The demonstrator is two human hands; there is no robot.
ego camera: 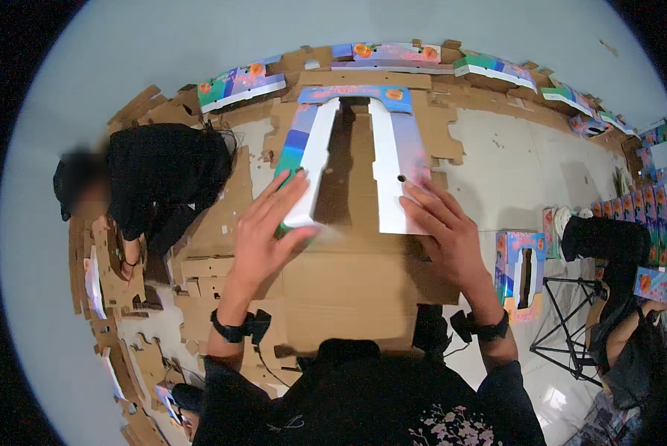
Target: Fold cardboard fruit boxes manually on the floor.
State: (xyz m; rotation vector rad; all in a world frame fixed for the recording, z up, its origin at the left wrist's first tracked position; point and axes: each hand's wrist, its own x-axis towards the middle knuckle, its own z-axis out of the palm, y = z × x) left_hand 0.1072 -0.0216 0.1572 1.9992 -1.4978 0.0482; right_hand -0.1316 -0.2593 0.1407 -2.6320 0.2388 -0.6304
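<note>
In front of me, a partly folded printed cardboard carton (pixel 389 150) lies on a brown cardboard sheet (pixel 344 290). Its far end is a blue cut-out panel with fruit pictures. Two long sides with white panels run toward me, with a gap between them and no panel closing the near end. My left hand (pixel 269 228) lies against the left side, fingers spread and thumb near its front corner. On the right side, the fingers of my right hand (pixel 445 223) rest flat beside a small round hole. Both wrists wear black straps with small devices.
Folded printed cartons (pixel 241 86) and brown cardboard pieces line the wall. At left, a person in black (pixel 166 173) bends over cardboard. To the right are a standing printed carton (pixel 520 267), a black folding stool frame (pixel 570 329), stacked cartons (pixel 640 206) and another person holding a carton (pixel 656 285).
</note>
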